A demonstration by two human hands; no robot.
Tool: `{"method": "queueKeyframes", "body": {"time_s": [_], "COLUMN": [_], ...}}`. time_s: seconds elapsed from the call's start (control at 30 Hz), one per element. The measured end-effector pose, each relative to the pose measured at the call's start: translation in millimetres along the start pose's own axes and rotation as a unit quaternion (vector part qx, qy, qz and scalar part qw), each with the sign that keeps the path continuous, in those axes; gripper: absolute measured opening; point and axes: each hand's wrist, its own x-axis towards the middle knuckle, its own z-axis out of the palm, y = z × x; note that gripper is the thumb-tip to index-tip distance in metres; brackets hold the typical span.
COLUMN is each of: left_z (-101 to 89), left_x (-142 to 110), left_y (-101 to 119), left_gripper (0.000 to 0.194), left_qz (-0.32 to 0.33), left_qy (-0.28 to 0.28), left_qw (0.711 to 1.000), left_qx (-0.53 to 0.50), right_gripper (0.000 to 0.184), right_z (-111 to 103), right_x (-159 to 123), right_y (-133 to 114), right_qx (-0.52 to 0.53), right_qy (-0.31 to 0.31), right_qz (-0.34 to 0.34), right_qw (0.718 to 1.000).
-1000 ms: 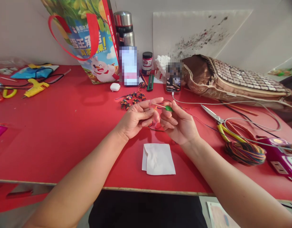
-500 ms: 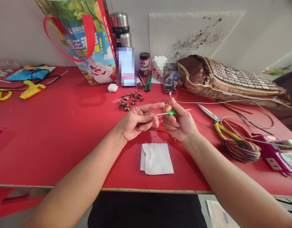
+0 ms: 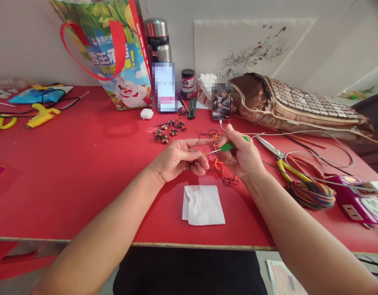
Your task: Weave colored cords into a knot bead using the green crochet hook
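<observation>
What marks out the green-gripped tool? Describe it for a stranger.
Over the red table, find the person's right hand. Its fingers hold the tool: slim metal at both ends of a green grip, unlike the thicker green cutter lying behind.

The crochet hook has a green handle; 2 scissor handles are yellow; the yarn bundle is multicoloured.

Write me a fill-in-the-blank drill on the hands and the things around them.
The slim tool in the right hand has a handle coloured ____.
At the tool's tip, thread is pinched by the ____ hand.
The folded tissue between the forearms is ____.
The bundle of multicoloured yarn lies nearer the person's ____ forearm.

Missing words: green; left; white; right.
</observation>
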Motion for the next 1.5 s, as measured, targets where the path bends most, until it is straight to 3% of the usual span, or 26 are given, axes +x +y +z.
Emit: {"method": "queueKeyframes", "body": {"time_s": [0.27, 0.5, 0.73, 0.8, 0.87, 0.97, 1.07, 1.27, 1.5], "left_z": [3.2, 2.0, 1.0, 2.0, 3.9, 7.0, 8.8, 8.6, 5.4], "left_x": [-1.1, -1.1, 3.0, 4.3, 5.2, 5.8, 5.8, 6.2, 6.3], "left_y": [2.7, 2.2, -0.1, -0.4, -0.7, -2.0, -3.9, -5.1, -2.3], "left_gripper": [0.056, 0.06, 0.053, 0.048, 0.046, 0.054, 0.061, 0.066, 0.065], "left_qz": [0.006, 0.007, 0.048, 0.069, 0.082, 0.102, 0.13, 0.152, 0.144], "left_qy": [0.007, 0.044, 0.07, 0.082, 0.093, 0.108, 0.117, 0.132, 0.109], "left_qw": [1.0, 0.999, 0.995, 0.99, 0.985, 0.981, 0.982, 0.979, 0.98], "left_qx": [0.022, 0.026, -0.043, -0.088, -0.123, -0.123, -0.072, 0.03, 0.085], "right_gripper": [0.057, 0.048, 0.035, 0.023, 0.013, 0.015, 0.017, 0.011, 0.011], "right_z": [0.0, -1.0, 7.0, 9.4, 10.6, 11.2, 11.4, 12.7, 15.7], "right_x": [-2.2, -7.9, -15.9, -16.7, -16.3, -15.0, -14.5, -16.8, -20.2], "right_y": [-7.7, -5.7, 3.5, 8.9, 14.2, 19.5, 22.1, 24.0, 19.6], "right_qx": [-0.055, -0.113, -0.212, -0.254, -0.318, -0.396, -0.43, -0.436, -0.349], "right_qy": [0.018, 0.047, -0.004, -0.047, -0.075, -0.07, -0.055, -0.042, -0.015], "right_qz": [-0.047, -0.15, -0.249, -0.297, -0.367, -0.451, -0.464, -0.434, -0.332], "right_qw": [0.997, 0.981, 0.945, 0.919, 0.871, 0.797, 0.772, 0.787, 0.876]}}
